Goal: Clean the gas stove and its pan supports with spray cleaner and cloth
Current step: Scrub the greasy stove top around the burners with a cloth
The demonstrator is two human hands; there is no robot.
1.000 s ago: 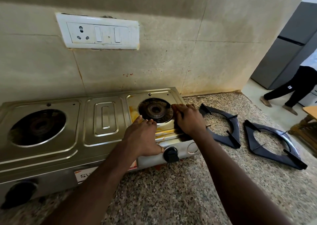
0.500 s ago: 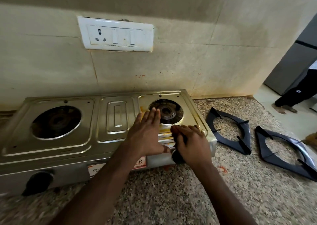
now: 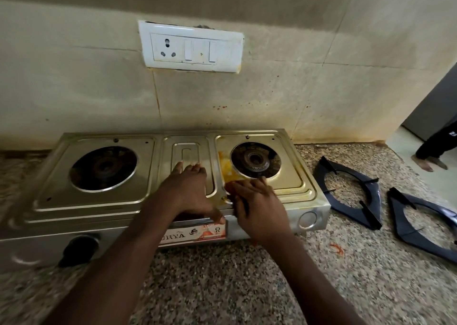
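Sliding of the gas stove [image 3: 99, 206] at frame centre threatens if your right hand [image 3: 259, 208], fingers empty or gripping I cannot tell, scrubs the yellow stain [image 3: 227, 168] hard while your left hand [image 3: 190, 191], fingers straight together, only presses flat; count one stove, two burners [image 3: 256, 160] [image 3: 103, 167], two pan supports [image 3: 372, 193] [image 3: 408, 235] at right.

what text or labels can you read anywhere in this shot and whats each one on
"URYA": on the sticker on the front of the gas stove; its start is hidden behind the left forearm.
Small logos on the same sticker: too small to read.
White mark on the dark trousers at the right edge: too blurred to read.
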